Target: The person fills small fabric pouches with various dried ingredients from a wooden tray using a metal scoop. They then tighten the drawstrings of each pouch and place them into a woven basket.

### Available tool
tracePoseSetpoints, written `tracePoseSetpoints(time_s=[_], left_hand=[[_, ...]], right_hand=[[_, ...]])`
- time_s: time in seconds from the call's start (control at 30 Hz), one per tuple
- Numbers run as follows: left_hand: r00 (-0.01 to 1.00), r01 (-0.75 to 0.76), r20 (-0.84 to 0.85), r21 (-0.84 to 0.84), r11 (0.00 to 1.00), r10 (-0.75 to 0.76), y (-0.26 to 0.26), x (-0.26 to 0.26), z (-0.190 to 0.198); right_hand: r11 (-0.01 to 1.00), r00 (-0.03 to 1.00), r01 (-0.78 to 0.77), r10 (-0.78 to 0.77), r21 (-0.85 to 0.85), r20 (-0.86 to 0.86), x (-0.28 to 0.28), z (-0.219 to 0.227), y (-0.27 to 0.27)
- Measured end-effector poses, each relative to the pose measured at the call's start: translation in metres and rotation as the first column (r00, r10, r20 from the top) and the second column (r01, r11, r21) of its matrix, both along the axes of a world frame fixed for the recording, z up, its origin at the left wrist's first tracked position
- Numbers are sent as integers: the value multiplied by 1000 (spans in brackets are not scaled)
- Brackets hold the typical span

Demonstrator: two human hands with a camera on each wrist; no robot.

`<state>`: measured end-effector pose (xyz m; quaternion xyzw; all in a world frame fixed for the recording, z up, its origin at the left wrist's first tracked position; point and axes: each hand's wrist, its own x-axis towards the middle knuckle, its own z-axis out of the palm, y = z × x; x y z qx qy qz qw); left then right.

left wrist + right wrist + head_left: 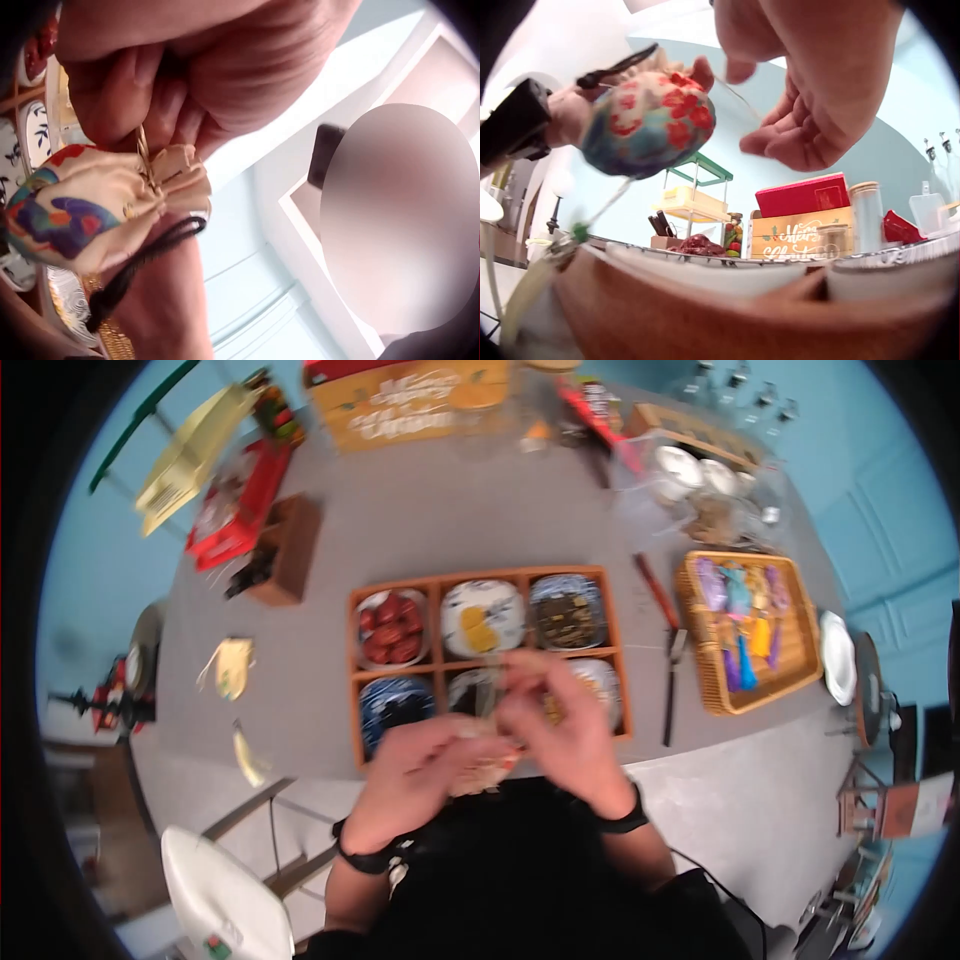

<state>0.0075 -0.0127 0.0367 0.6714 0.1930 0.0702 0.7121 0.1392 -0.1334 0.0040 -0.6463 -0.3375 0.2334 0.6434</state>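
Patterned cloth pouch (652, 124) has a gathered neck, a black loop and a pale string with a green bead below it. My left hand (425, 770) grips the pouch at its neck, in front of the divided wooden tray. In the left wrist view the left hand (210, 67) has curled fingers beside the pouch (75, 214), and a gold cord runs up to them. My right hand (817, 82) has its fingers curled round the end of a thin cord from the pouch's neck. In the head view the right hand (565, 730) is over the tray's lower row, partly blurred.
Wooden tray (437, 575) holds bowls of red dried fruit, yellow pieces and dark herbs. A wicker basket (715, 700) with colourful tassels lies right, beside a dark-handled tool (670, 695). Left are a small pouch (234, 668), a pale tassel (247, 757) and a brown box (297, 550).
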Motion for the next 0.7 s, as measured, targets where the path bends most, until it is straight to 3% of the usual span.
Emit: tracePoseSetpoints(time_s=[0.07, 0.13, 0.2, 0.23, 0.43, 0.47, 0.53, 0.63, 0.7], left_hand=[[944, -276, 95, -305, 912, 317, -7, -1, -14], [892, -393, 45, -413, 822, 449, -11, 7, -19], [938, -285, 4, -559, 779, 346, -14, 10, -25], [947, -268, -3, -556, 786, 321, -22, 12, -28], [987, -102, 48, -551, 828, 153, -34, 5, -18], [987, -100, 48, -549, 830, 150, -32, 4, -19], [995, -101, -56, -385, 917, 86, -29, 3, -18], [982, -173, -26, -507, 844, 186, -35, 6, -18], [984, -167, -29, -483, 859, 174, -36, 7, -20]], right_hand=[[996, 918, -82, 60, 39, 393, -2, -5, -16], [991, 862, -117, 135, -67, 489, -15, 4, -24], [980, 854, -58, 148, -191, 499, -19, -3, -28], [979, 843, -49, 148, -200, 518, -15, -5, -31], [990, 842, -125, 142, -68, 521, -11, -9, -54], [988, 834, -141, 151, -60, 531, -13, -10, -58], [992, 839, -115, 123, -48, 531, -18, -6, -65], [987, 857, -59, 128, -152, 499, -17, -4, -76], [980, 849, -45, 139, -193, 509, -16, -6, -81]])
